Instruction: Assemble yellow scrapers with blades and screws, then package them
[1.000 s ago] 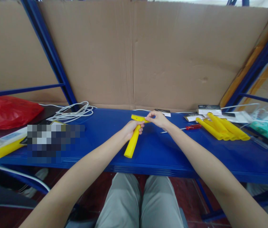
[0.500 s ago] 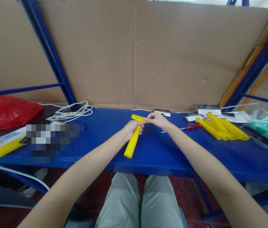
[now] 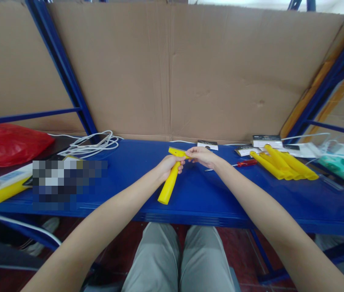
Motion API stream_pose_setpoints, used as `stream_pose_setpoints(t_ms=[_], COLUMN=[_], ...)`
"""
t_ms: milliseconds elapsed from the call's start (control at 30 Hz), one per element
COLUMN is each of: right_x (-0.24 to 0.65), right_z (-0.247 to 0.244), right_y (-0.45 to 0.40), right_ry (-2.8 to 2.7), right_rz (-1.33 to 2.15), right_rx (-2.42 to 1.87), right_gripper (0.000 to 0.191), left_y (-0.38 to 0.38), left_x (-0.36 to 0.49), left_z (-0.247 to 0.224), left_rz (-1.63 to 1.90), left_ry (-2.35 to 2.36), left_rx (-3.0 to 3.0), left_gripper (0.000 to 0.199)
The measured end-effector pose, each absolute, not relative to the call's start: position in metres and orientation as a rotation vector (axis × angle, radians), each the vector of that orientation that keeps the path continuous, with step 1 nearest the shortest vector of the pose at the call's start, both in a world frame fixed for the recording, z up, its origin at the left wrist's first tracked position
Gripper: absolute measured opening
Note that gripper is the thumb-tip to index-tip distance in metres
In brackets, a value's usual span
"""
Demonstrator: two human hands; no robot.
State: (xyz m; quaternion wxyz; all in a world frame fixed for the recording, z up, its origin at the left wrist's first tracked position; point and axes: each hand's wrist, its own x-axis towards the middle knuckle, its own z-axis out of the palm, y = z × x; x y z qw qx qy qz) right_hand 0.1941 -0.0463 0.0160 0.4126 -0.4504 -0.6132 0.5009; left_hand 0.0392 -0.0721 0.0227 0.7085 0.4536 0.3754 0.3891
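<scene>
A yellow scraper (image 3: 168, 185) with a T-shaped head is held over the blue table, its thick handle slanting down toward me. My left hand (image 3: 171, 163) is closed around the neck, just under the head. At the head's right end, my right hand (image 3: 200, 156) pinches with thumb and fingers; whether a small part or blade lies between them is hidden. A thin pale edge runs along the top of the head. To the right of my right hand, partly behind the forearm, lies a screwdriver with a red handle (image 3: 246, 163).
Several yellow handles (image 3: 284, 164) lie piled on the right, beside small black-and-white boxes (image 3: 267, 141). White cable (image 3: 98, 142) is coiled at the back left, near a red plastic bag (image 3: 13, 144). Cardboard (image 3: 172, 73) stands behind the blue table (image 3: 129, 178).
My right hand has turned slightly, its fingers lying flatter against the right end of the scraper head. The left hand keeps its hold, and the view has shifted a little.
</scene>
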Motion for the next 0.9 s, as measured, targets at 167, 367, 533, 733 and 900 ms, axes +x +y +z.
stream_pose_setpoints(t_ms=[167,367,533,733,900], right_x=[0.196,0.197,0.198,0.197,0.204], right_z=[0.016,0.016,0.015,0.016,0.026], right_y=[-0.047,-0.046,-0.045,-0.047,-0.048], right_ry=[-1.537,-1.574,-1.592,-1.625,-1.596], right_rz=[1.296,1.319,1.317,1.262,1.048], right_rx=[-1.097,-1.054,-1.031,-1.072,-1.166], right_gripper=[0.016,0.022,0.026,0.023,0.025], left_y=[-0.073,-0.074,-0.073,-0.073,-0.071], left_x=[0.039,0.039,0.039,0.038,0.038], left_z=[0.022,0.024,0.022,0.022,0.022], left_rz=[0.858,0.851,0.853,0.857,0.871], left_ry=[0.824,0.835,0.809,0.791,0.783], left_rx=[1.007,1.011,1.005,0.997,0.970], left_gripper=[0.016,0.019,0.018,0.015,0.015])
